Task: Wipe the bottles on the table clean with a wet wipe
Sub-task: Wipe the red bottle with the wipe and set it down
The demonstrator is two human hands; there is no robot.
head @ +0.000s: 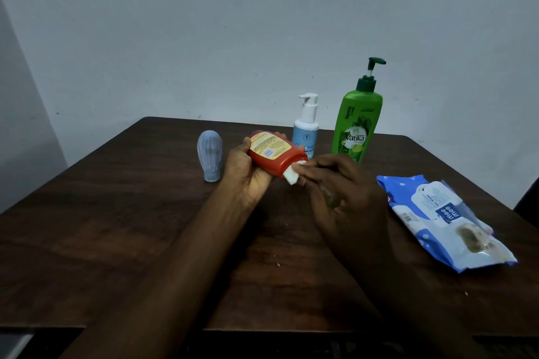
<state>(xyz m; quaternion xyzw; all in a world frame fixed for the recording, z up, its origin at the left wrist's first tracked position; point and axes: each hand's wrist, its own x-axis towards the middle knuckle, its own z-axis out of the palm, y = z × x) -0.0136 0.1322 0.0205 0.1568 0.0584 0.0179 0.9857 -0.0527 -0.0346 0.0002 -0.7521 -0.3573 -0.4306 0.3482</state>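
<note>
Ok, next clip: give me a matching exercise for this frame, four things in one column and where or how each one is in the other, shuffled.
Things:
1. red bottle
2. green pump bottle
3. grey bottle
4. wet wipe

States:
A. pinched in the right hand
B. gripped in the left hand, tilted
C. standing, left of both hands
D. standing at the back, tallest of all

Pairs: 1-B, 2-D, 3-C, 4-A
</note>
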